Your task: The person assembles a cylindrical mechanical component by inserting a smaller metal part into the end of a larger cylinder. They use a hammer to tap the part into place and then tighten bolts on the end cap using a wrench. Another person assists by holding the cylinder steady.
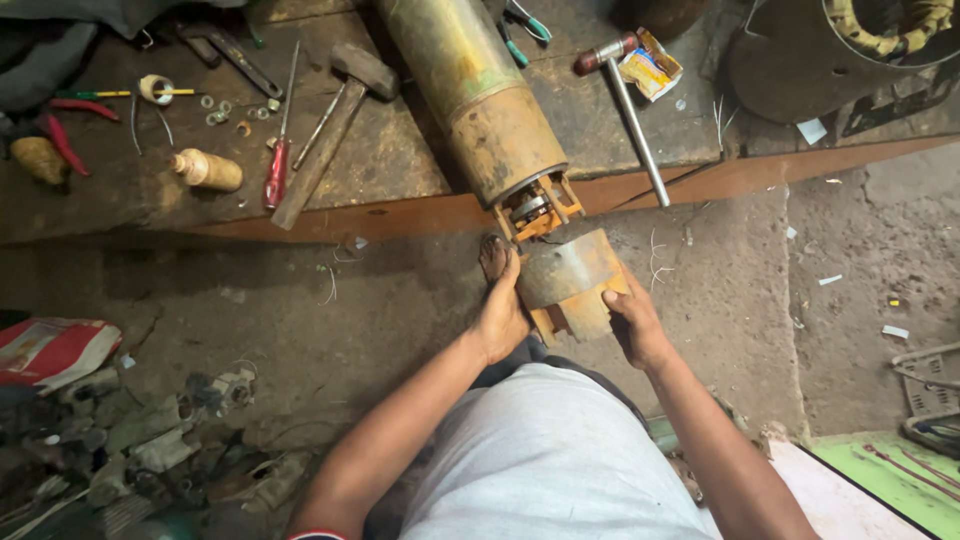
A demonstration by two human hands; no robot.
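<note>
A long yellow-brown metal cylinder (480, 100) lies on the workbench and juts out past its front edge. At its open end sits an orange bracket with a bearing (535, 207). Just below that end, both hands hold a rusty orange end cap (567, 277). My left hand (502, 312) grips the cap's left side, fingers pointing up toward the bracket. My right hand (635, 320) clasps its lower right edge. The cap is slightly apart from the cylinder end.
On the workbench (400, 160) lie a hammer (335, 125), a red-handled screwdriver (279, 160), a steel bar with a red grip (630, 105), pliers, washers and a small wooden piece (208, 169). Scrap parts are heaped on the floor at lower left (150, 440).
</note>
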